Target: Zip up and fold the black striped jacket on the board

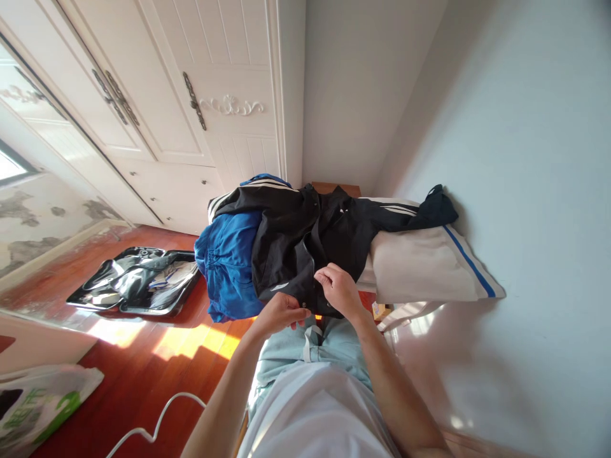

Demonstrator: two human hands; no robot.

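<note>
Straight ahead of the person, and just before the waist, the jacket (286,235) lies spread front side up, its hem towards the body. Its long axis, taken from sleeve to sleeve, runs left to right, across the line of the forearms; the front opening runs away from the person. The governing relation is between this opening and the two hands: the raised edge (312,251) of the front comes down towards the right hand (338,289), which is the nearer to it and reaches farther over the black cloth. Its fingers are bent in and its thumb is closed against them, pinching the jacket near that edge. The left hand (281,312) is lower and to the left, at the hem, beside a small bright stud (304,305); its fingers are curled and its thumb lies along them, closed on the margin of the cloth, though the exact hold is partly hidden. A narrow gap separates the hands, with jacket between them. To the left, the blue garment (229,261) lies partly beneath the jacket; one striped sleeve (258,194) crosses its far side. To the right, the other sleeve (398,213) extends over the far margin of the pale cushion (420,264), its dark end bunched near the wall (534,191).
</note>
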